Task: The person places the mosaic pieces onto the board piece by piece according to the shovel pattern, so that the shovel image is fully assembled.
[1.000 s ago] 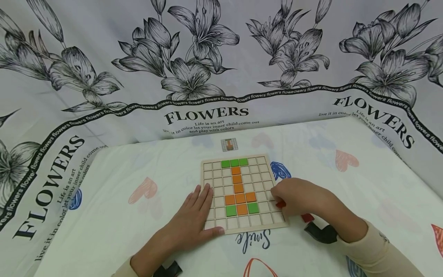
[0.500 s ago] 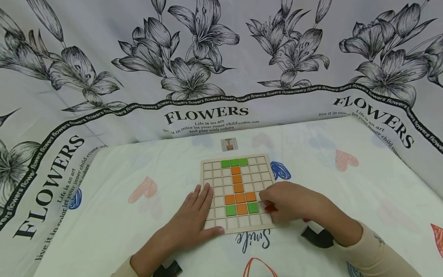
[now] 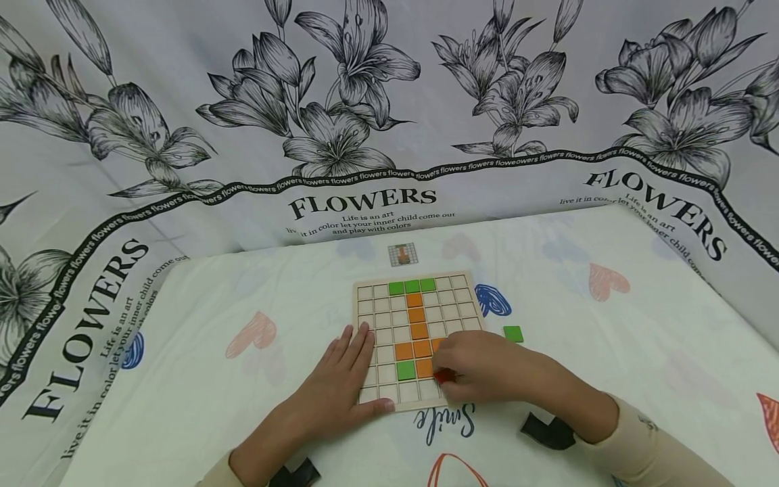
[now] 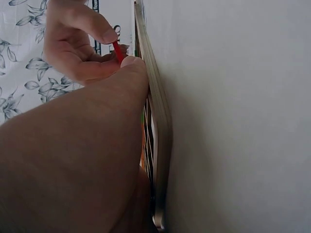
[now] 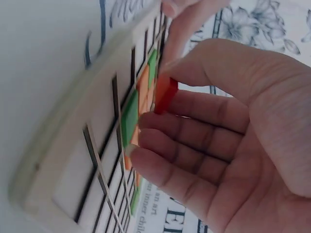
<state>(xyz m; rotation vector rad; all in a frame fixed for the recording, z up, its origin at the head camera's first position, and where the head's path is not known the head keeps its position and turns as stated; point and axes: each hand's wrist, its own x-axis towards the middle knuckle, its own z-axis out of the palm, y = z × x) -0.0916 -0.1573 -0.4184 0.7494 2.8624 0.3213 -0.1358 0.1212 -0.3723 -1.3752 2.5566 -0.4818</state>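
Note:
A wooden grid board (image 3: 453, 308) lies on the table. Green tiles (image 3: 412, 287) fill part of its far row, with orange tiles (image 3: 418, 315) running down the middle and a green tile (image 3: 406, 370) near the front. My left hand (image 3: 335, 385) rests on the board's left edge, fingers straight and thumb at the front rim. Over the board's front right, my right hand (image 3: 487, 368) pinches a red tile (image 5: 167, 94) between thumb and index finger. In the right wrist view the red tile is tilted just off the board, its other fingertips beside a green tile (image 5: 130, 116).
A loose green tile (image 3: 513, 333) lies to the right of the board. Beyond the far rim sits a small picture card (image 3: 403, 254). Black wrist bands (image 3: 548, 431) show under the forearms. Flower-printed cloth (image 3: 341, 88) hangs behind the table.
My right hand has moved left from the board's right edge with the red tile, now covering the front right green tile in the head view. The loose green tile came into sight. My left hand stays put.

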